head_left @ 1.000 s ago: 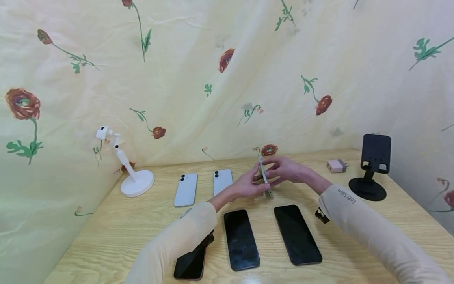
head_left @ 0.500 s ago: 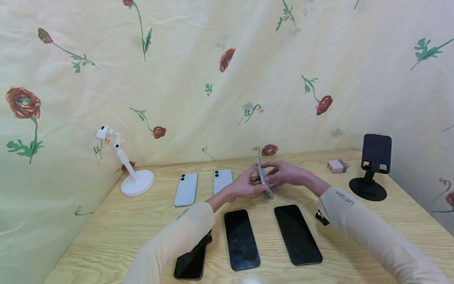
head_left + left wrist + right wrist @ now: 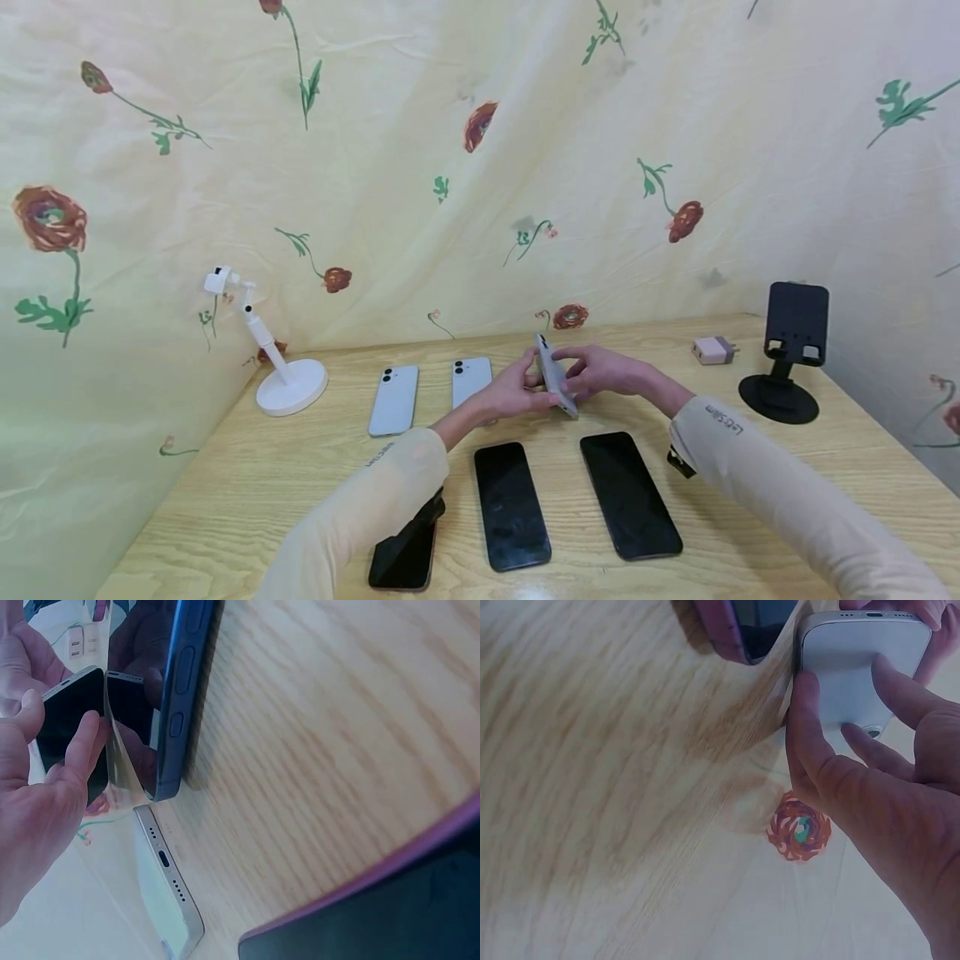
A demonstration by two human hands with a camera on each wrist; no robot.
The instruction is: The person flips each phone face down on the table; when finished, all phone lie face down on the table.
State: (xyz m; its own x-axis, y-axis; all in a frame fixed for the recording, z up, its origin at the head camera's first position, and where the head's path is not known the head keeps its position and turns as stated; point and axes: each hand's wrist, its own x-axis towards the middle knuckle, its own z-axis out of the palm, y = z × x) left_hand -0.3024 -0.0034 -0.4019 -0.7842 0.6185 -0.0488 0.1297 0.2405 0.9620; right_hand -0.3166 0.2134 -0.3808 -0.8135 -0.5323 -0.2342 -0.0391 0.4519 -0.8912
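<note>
A silver-white phone (image 3: 553, 377) stands on its long edge above the table, tilted with its top leaning left. My left hand (image 3: 531, 390) pinches it from the left and my right hand (image 3: 576, 375) holds it from the right. In the left wrist view my left hand (image 3: 45, 772) has fingers across the phone's dark screen (image 3: 71, 724). In the right wrist view my right hand (image 3: 855, 750) has its fingertips (image 3: 804, 686) on the phone's white back (image 3: 862, 664).
Two white phones (image 3: 393, 400) (image 3: 471, 380) lie face down behind. Three dark phones (image 3: 512, 506) (image 3: 628, 493) (image 3: 402, 558) lie face up near me. A white stand (image 3: 288, 385) is at the left, a black stand (image 3: 783, 358) and a charger (image 3: 712, 350) at the right.
The held phone has tipped further left and sunk slightly. Both hands shifted a little left with it. Nothing else moved.
</note>
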